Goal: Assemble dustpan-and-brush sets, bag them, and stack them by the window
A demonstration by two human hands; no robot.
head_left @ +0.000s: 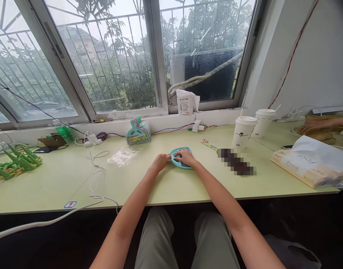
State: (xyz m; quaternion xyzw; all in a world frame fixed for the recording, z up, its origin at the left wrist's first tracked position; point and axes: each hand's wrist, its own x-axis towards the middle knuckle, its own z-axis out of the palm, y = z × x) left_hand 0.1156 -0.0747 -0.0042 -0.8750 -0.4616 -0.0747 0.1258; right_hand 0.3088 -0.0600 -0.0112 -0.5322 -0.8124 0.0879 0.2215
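A teal, rounded flat item (182, 164) with a dark blue patterned middle lies on the pale green table. My left hand (161, 162) is closed on its left end. Over its upper face rests my right hand (186, 157), fingers spread and touching the surface. Behind and to the left, several similar teal, pink and green pieces (138, 131) stand in a wrapped stack. A crumpled clear plastic bag (123, 156) lies left of my hands. To the right is a narrow colourful strip (209, 145) beside a blurred dark patch.
Two white paper cups (244, 131) with straws and a tissue pack (311, 164) stand at the right. White cables (97, 179) cross the left side, near green plastic pieces (18, 160). Another person's hand (322, 125) is at the far right.
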